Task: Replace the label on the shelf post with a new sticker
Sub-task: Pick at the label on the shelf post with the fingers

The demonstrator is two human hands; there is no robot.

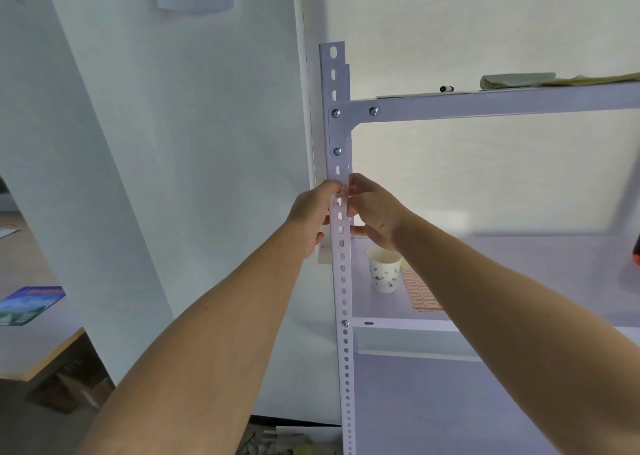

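At frame centre, left hand (313,214) and right hand (372,210) flank the perforated shelf post (343,281), fingertips pinching a small red-bordered label (342,190) against it. A sticker sheet (420,290) lies on the shelf (519,257) beside a paper cup (383,271), lower right

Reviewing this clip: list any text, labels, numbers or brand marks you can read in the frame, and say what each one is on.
No text here can be read.
Label on the shelf post, between the left hand and right hand: red outline, writing too small.
Sticker sheet on the shelf by the paper cup: red-framed blanks, no legible text.
Paper cup: green leaf print only.
Blue booklet on the table: title blurred.
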